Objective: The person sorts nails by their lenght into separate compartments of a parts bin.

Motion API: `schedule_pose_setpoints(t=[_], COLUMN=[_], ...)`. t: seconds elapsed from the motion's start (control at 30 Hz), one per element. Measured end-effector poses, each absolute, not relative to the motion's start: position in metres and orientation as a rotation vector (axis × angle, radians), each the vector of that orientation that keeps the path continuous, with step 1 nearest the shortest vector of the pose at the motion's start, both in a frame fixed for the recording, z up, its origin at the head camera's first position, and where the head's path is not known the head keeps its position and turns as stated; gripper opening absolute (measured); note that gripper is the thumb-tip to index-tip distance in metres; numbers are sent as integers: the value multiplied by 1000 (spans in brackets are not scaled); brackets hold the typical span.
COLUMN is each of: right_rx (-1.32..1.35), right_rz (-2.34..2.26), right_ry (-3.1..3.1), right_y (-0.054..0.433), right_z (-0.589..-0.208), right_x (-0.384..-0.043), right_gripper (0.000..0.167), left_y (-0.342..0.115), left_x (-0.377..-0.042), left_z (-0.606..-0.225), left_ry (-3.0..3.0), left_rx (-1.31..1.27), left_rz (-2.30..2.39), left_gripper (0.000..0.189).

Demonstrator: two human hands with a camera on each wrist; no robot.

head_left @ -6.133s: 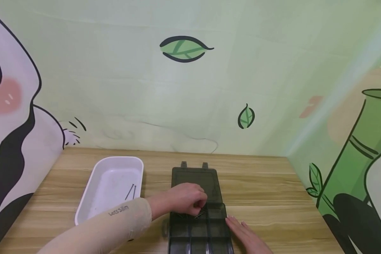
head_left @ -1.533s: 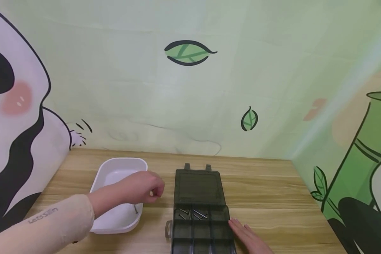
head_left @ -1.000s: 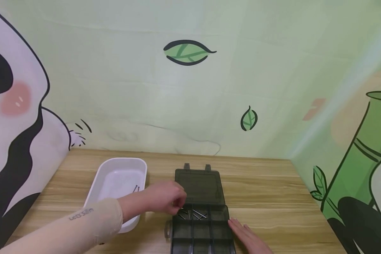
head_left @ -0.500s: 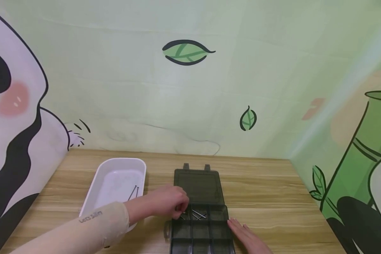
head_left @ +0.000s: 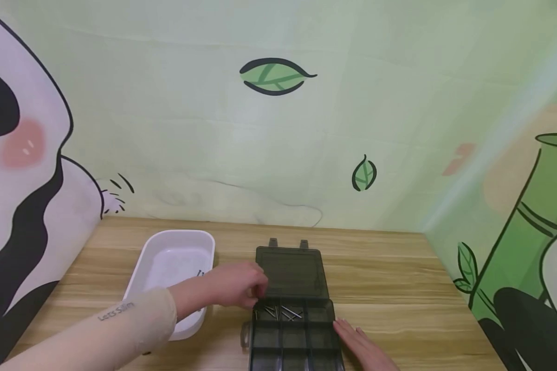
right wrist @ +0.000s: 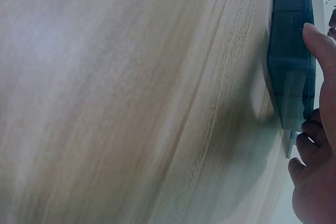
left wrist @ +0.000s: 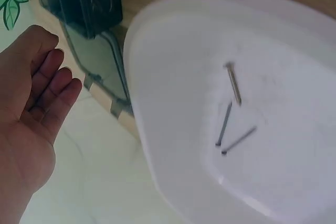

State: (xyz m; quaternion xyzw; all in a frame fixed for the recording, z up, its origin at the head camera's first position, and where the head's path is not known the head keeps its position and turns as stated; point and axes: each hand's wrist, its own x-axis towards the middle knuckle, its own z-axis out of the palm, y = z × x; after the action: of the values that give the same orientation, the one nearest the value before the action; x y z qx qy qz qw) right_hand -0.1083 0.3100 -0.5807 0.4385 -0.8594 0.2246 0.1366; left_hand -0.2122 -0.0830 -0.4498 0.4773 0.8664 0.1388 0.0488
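Nails [left wrist: 234,84], apparently three, in white tray [left wrist: 173,72].

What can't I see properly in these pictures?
Head view: the near end of the dark box is cut off by the bottom edge.
Head view: the left sleeve hides part of the white tray.
Head view: metal pieces in the box, too small and jumbled to count surely.
Right wrist view: the right edge cuts off part of the right grip.

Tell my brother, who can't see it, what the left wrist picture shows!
Three nail-like metal pieces lie in a white tray. At the picture's left edge is a left hand, loosely curled, and part of a dark box shows at the top.
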Motion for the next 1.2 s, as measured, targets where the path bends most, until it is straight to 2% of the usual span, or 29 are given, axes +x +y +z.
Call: schedule_pose_setpoints(t=[0.17, 0.57, 0.83, 1.2], right_rx=[1286, 1267, 1272, 1263], right_rz=[582, 603, 664, 619], right_ry=[-2546, -2571, -2550, -2579], right_y=[321, 323, 320, 324], right_z=[-602, -605, -599, -610], right_x=[-116, -116, -113, -117], right_gripper=[96, 92, 91, 91], left_y=[-99, -145, -171, -198], left_x=[-217, -224, -225, -222], left_z=[-438, -410, -409, -425], left_ry=[2694, 2808, 2854, 2918], left_rx=[1480, 1422, 1316, 1143], left_rz=[392, 368, 372, 407], left_gripper=[12, 17, 16, 18])
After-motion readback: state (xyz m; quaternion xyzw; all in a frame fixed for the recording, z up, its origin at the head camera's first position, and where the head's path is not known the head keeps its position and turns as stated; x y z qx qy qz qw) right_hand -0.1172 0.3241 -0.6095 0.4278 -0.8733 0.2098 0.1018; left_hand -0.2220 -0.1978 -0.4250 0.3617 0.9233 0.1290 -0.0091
